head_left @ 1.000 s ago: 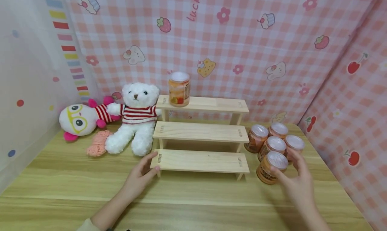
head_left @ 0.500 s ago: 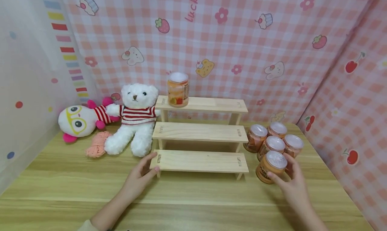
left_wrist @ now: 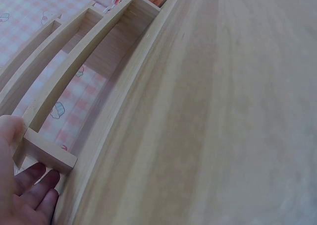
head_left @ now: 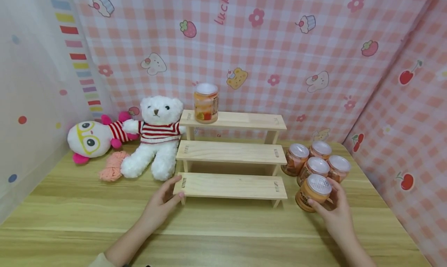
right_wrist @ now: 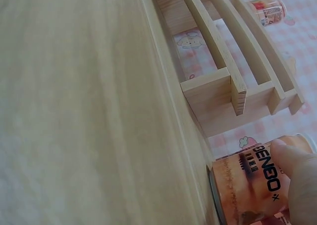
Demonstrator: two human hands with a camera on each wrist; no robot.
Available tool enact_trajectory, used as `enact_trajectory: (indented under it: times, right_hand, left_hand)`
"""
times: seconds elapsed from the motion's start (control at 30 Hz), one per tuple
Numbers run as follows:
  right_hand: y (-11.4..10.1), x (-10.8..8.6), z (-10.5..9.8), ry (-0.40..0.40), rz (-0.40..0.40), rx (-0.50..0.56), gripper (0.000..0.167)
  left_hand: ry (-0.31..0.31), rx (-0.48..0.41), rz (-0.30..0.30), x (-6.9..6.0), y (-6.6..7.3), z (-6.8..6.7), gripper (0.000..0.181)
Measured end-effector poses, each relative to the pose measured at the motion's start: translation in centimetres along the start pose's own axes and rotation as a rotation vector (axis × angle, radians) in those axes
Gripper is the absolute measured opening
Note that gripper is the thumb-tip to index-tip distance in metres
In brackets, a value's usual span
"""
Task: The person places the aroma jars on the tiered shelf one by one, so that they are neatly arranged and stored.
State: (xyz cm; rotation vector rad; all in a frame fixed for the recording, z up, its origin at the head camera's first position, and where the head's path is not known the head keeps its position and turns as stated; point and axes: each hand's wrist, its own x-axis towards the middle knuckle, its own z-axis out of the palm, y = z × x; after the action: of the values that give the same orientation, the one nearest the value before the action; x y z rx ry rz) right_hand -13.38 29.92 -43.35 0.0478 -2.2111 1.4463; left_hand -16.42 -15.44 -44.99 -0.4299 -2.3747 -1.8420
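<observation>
A three-tier wooden step shelf (head_left: 230,152) stands in the middle of the table. My left hand (head_left: 161,203) holds the left end of its lowest board, thumb at the front corner; in the left wrist view, fingers (left_wrist: 37,190) lie beside the end support. At the right, my right hand (head_left: 333,210) grips an orange-labelled jar (head_left: 309,195) with a clear lid, thumb in front and fingers round the far side. That jar sits upright on the table, its dark lettering showing in the right wrist view. Another jar (head_left: 206,104) stands at the left of the top tier.
Behind the held jar, several similar jars (head_left: 296,160) cluster beside the shelf's right end. On the left sit a white teddy bear (head_left: 158,133) in a striped shirt, a plush toy (head_left: 87,139) lying down and a pink yarn bundle (head_left: 113,166). A checked cloth (head_left: 258,57) hangs behind.
My right hand has closed in on the front jar and now grips it, with the thumb lower on its front. The left hand keeps its place on the shelf.
</observation>
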Motion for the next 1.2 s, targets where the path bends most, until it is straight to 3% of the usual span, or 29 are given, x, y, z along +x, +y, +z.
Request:
enact_trajectory:
  times: [0.37,0.63,0.87,1.2]
  right_hand:
    - [-0.3,0.2,0.1,0.056,-0.003,-0.043,0.074]
    - [-1.5,-0.2,-0.2,0.103,0.056,-0.068,0.075]
    - [-3.6,-0.3,-0.6,0.140,0.062,-0.077,0.076]
    - [-7.2,0.6,-0.3,0.134,-0.016,-0.094,0.078]
  left_hand:
    - [0.004,0.001,0.003,0.0,0.0,0.0,0.048]
    - [0.002,0.013,-0.005,0.0,0.1,0.1,0.048]
    - [-0.008,-0.003,0.009,0.0,0.0,0.4,0.048]
    - [-0.001,0.008,0.005,0.0,0.0,0.0,0.048]
